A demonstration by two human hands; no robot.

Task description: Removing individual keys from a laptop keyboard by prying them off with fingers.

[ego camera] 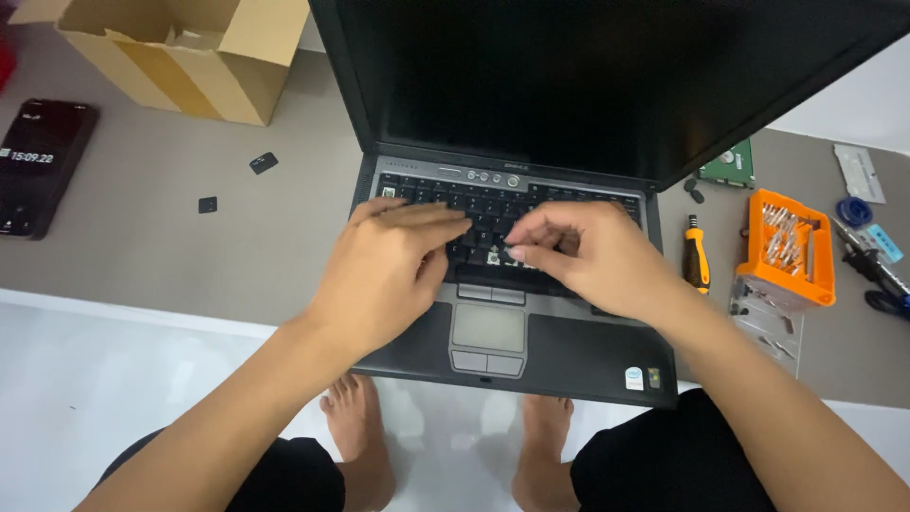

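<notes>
An open black laptop (569, 365) sits on a grey table, its dark screen (569, 76) tilted back. My left hand (379, 275) lies flat over the left half of the keyboard (483, 204), fingers stretched out on the keys. My right hand (592, 256) hovers over the keyboard's middle, thumb and fingers pinched close together at a spot (495, 256) where a key cap is gone. Whether it pinches a key cap I cannot tell. Two loose black key caps (263, 163) (208, 204) lie on the table to the left.
A cardboard box (180, 52) stands at the back left, with a black phone (38, 166) at the left edge. Right of the laptop lie a yellow-and-black screwdriver (697, 254), an orange bit holder (789, 248), a green circuit board (730, 166) and small tools (877, 256). My bare feet (360, 427) show below the table edge.
</notes>
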